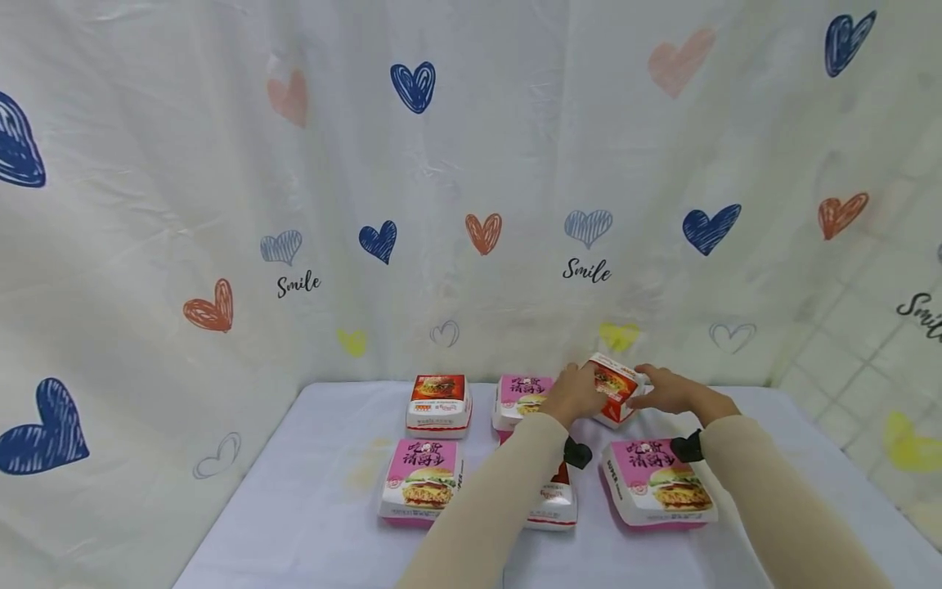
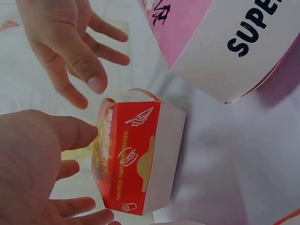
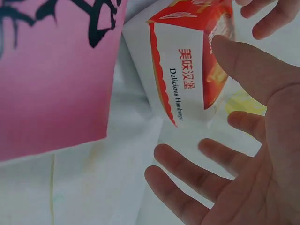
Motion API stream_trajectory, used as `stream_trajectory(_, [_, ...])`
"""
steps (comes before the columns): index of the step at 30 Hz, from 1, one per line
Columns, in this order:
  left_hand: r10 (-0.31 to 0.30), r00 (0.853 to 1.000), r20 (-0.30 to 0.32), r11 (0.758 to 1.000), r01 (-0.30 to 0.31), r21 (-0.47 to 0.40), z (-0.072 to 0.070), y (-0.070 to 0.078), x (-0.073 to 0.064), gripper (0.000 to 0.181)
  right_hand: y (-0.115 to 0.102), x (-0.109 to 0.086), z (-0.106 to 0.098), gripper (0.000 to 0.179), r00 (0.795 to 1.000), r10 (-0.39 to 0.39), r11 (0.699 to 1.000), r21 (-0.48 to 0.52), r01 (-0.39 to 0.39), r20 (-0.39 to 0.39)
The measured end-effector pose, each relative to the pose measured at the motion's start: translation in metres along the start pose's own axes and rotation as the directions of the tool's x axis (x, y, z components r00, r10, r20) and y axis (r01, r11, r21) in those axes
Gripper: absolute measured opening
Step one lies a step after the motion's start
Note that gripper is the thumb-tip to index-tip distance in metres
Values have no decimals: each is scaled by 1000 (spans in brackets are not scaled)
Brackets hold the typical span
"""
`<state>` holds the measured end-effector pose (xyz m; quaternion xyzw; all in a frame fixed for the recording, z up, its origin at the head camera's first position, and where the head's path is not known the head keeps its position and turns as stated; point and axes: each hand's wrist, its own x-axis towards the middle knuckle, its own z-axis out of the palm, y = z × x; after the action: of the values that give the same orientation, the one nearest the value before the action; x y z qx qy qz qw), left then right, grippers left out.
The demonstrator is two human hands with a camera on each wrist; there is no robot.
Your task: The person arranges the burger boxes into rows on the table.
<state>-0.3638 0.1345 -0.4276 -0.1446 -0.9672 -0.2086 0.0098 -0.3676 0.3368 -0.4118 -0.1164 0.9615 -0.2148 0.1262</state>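
Observation:
A red and white burger box point(image 1: 616, 388) sits tilted at the back right of the table, between the two hands. My left hand point(image 1: 576, 396) is at its left side; in the left wrist view the thumb reaches the lid's edge and the other fingers are loosely extended. At its right side is my right hand point(image 1: 668, 390); in the right wrist view its thumb overlaps the red lid, while the other fingers spread apart from the box. Whether the thumbs press on it I cannot tell. The box's underside is hidden.
Pink burger boxes stand at front left point(image 1: 422, 478), front right point(image 1: 660, 484) and back middle point(image 1: 521, 393). One red and white box point(image 1: 439, 405) is at the back left; another point(image 1: 557, 501) is partly behind the left sleeve. A heart-printed curtain point(image 1: 471, 164) hangs behind the white-covered table point(image 1: 294, 507).

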Motion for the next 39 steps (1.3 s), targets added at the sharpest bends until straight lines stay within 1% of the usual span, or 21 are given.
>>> stream_trajectory(5, [-9,1000,30,999,8,41,6,-2,2,53,2,9,4,97,1000,12,999,30,-13,10])
stream_trajectory(9, [3,998,62,999,-6,40,12,-4,5,52,3,16,6,96,999,25,994,109,-30,47])
stream_trajectory(12, [12,997,78,999,-16,52,16,-3,6,50,4,18,6,93,996,52,986,157,-62,69])
stream_trajectory(16, [2,996,86,998,-8,65,18,0,5,49,5,18,5,90,996,66,986,147,-74,59])
stream_trajectory(21, [-5,996,92,997,-2,80,15,3,1,49,3,14,3,91,997,61,994,87,-65,50])
stream_trajectory(25, [-11,996,92,997,3,80,11,3,-3,48,2,12,3,91,997,48,993,105,-55,64])
stream_trajectory(28, [-12,996,86,996,5,85,11,4,-4,46,2,11,3,90,995,63,989,128,-72,79])
stream_trajectory(30, [-10,996,83,996,3,89,11,4,-5,45,3,11,2,89,993,78,988,125,-88,87])
stream_trajectory(36, [-19,996,85,996,12,85,15,5,-4,47,2,7,0,89,988,115,988,90,-124,103])
stream_trajectory(39, [-24,996,82,997,18,74,17,5,-3,48,3,3,-1,88,987,112,990,78,-121,111])
